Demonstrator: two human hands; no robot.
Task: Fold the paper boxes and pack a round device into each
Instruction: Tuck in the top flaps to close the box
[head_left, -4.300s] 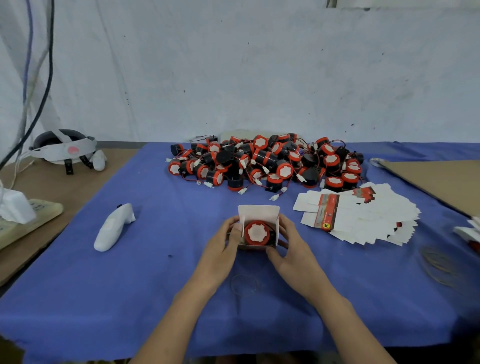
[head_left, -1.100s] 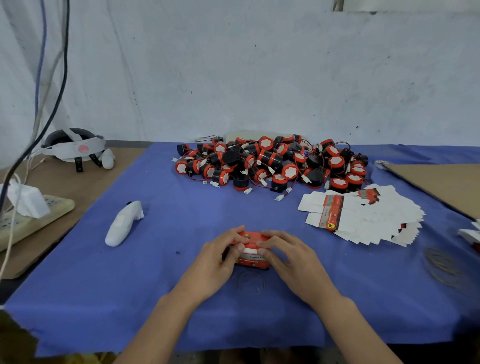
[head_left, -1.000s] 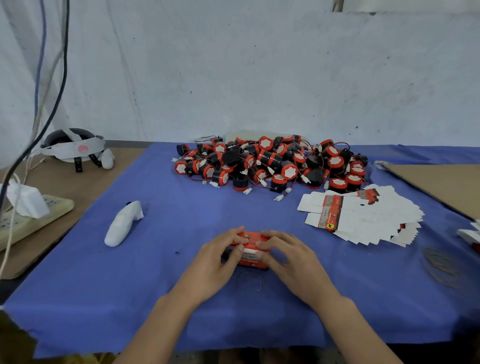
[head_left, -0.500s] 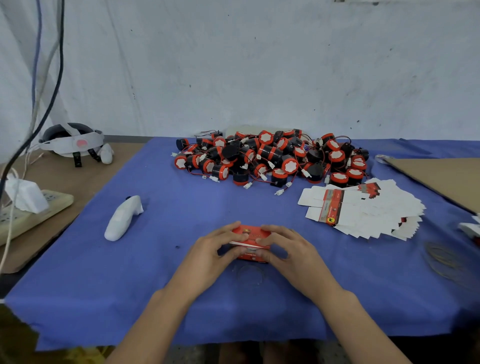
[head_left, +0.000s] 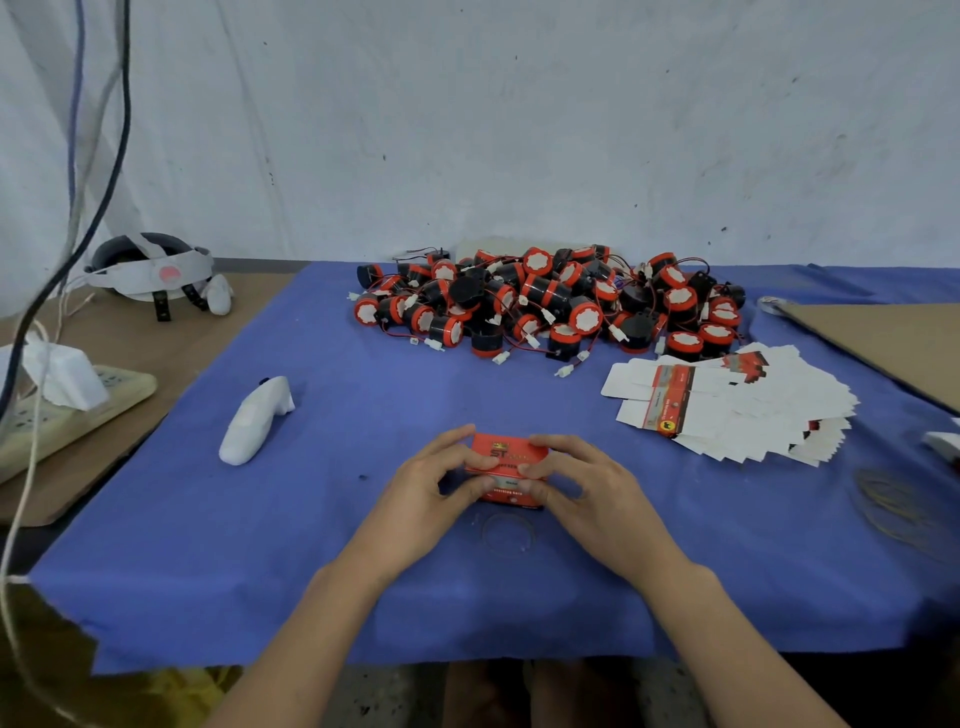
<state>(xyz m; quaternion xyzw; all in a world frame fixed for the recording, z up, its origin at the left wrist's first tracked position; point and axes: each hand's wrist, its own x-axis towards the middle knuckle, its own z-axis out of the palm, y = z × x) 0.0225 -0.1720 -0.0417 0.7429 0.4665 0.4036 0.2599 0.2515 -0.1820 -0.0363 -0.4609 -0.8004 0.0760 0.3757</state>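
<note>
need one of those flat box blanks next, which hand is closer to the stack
Right. The right hand is on the red box, on the side facing the stack of flat box blanks; the left hand grips the box's far side.

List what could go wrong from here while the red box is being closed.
1. Both hands, left hand and right hand, press on the red box; pushing too hard could crush the thin card or leave the flap untucked.
2. The pile of round devices has tangled red wires, so pulling the next one may drag others along.
3. The fanned stack of flat boxes lies loosely and could scatter if brushed by a reaching arm.
</note>
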